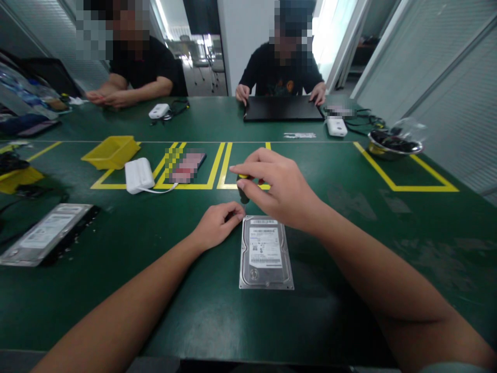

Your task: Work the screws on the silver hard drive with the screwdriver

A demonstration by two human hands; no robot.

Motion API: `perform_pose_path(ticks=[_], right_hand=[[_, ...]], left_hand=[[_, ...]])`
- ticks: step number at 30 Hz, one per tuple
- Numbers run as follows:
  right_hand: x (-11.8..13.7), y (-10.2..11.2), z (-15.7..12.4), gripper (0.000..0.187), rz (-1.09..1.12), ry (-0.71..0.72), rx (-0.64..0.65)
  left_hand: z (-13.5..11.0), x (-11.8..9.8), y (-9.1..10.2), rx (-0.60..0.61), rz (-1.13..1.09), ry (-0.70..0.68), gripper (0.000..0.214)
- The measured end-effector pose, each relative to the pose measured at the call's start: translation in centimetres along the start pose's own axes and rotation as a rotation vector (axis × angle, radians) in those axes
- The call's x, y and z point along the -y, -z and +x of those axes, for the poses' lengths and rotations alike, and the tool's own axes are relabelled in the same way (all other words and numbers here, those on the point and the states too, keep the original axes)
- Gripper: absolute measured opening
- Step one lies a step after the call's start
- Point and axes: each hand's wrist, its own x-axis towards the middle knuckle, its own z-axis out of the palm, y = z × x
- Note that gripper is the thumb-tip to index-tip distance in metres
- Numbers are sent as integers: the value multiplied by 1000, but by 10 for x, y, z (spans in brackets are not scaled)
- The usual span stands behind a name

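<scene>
A silver hard drive with a white label lies flat on the green table in front of me. My right hand grips a screwdriver with a dark and yellow handle. The screwdriver stands nearly upright, its thin shaft pointing down at the drive's far left corner. At that same corner, my left hand rests on the table with curled fingers. Its fingertips touch the drive's edge close to the shaft; the exact contact is partly hidden.
Another hard drive lies at left on a dark piece. Beyond are a yellow bin, a white power bank cabled to a phone, and a metal bowl of dark parts. Two people sit opposite; one holds a black panel.
</scene>
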Motion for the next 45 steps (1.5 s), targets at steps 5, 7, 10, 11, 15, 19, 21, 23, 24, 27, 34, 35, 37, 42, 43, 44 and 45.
perform_pose_path(ticks=[5,7,10,11,15,19,21,23,24,27,34,35,37,42,43,44,45], right_hand=[[0,3,0,34,61,12,59],[0,4,0,34,81,-15,78],[-1,5,0,36,127,-22,90],[-1,5,1,37,139,-15,88],[-2,7,1,40,162,0,98],[-1,7,1,40,155,-4,118],[0,8,1,38,144,8,119],[0,7,2,37,134,19,121],[1,7,2,36,130,23,120],[1,6,3,31,119,21,111],[-1,-2,1,15,7,-8,36],[-1,-4,1,18,-11,-14,26],[-1,-7,0,22,-27,-21,12],[0,-11,-1,23,-25,-36,-4],[0,-11,0,23,-27,-42,-4],[0,-10,0,23,-29,-48,-4],[0,-10,0,23,-29,-52,-6]], left_hand=[[1,-1,1,14,6,3,17],[1,-1,1,16,10,3,17],[1,-1,1,19,6,6,18],[1,-1,1,22,5,5,18],[0,-1,1,12,6,1,20],[0,-2,1,10,8,5,19],[0,-1,1,12,10,8,19],[0,0,0,10,13,11,19],[0,0,0,6,16,11,20],[0,0,0,-4,24,5,21],[0,1,-1,-6,30,0,20],[0,2,-1,-9,35,-1,20],[0,3,-2,-8,46,-1,22],[-1,6,-2,5,53,-5,26],[-1,6,-2,6,53,-7,26],[-1,6,-2,6,53,-9,26],[0,5,-2,5,53,-9,25]])
